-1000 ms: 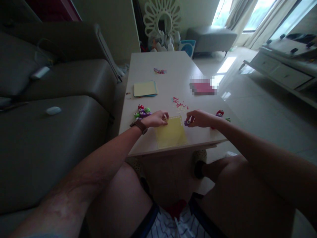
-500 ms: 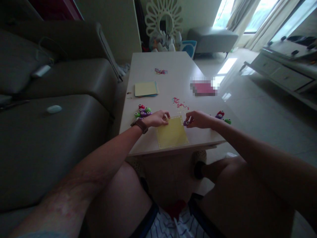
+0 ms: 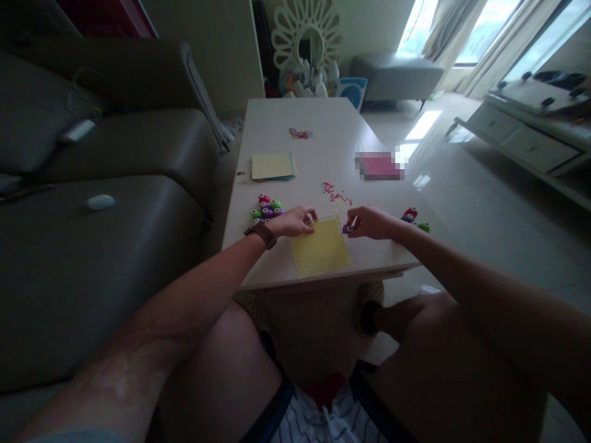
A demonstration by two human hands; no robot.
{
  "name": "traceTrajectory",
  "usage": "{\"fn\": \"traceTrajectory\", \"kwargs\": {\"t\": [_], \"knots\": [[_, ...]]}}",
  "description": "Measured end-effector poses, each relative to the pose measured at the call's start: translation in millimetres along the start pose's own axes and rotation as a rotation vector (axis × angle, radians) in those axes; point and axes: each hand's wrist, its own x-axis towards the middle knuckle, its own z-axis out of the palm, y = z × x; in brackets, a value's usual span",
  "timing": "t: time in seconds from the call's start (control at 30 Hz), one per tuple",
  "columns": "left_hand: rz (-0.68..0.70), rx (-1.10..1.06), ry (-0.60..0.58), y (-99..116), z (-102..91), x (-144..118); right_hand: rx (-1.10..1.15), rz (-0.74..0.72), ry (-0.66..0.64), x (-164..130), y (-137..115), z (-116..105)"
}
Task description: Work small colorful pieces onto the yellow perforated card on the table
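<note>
A sheet of yellow paper [image 3: 322, 249] lies at the near end of the table, with small cut-out holes along its edges. My left hand [image 3: 298, 220] holds its upper left part, thumb on the sheet and fingers curled. At the upper right edge, my right hand [image 3: 369, 221] is closed around a purple craft punch [image 3: 351, 228], which sits against the paper. Several red, green and purple punches [image 3: 266, 208] stand clustered beyond my left wrist. More punches [image 3: 410, 215] are beyond my right forearm, partly hidden by it.
Small red and pale paper bits [image 3: 336, 195] are scattered just beyond the sheet. A stack of coloured paper [image 3: 272, 166] lies further left, a blurred pink item [image 3: 381, 165] right. A confetti pile [image 3: 300, 133] lies farther back. A sofa [image 3: 138, 246] stands left of the table [image 3: 318, 114].
Both hands, the paper and the purple punch stay practically where they were. Only a very slight shift of the camera view shows.
</note>
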Motion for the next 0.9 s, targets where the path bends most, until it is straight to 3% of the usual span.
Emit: {"fn": "traceTrajectory", "kwargs": {"t": [0.6,0.8,0.9], "knots": [[-0.001,0.059,0.016,-2.1,2.9,1.4,-0.026,-0.055,-0.121,-2.0,-7.5,3.1],[0.135,0.303,0.215,0.8,17.6,1.4,-0.04,-0.054,-0.175,0.0,-9.1,8.2],[0.133,0.283,0.13,9.2,30.4,1.7,0.017,-0.042,-0.18,1.0,-7.7,6.3]]}}
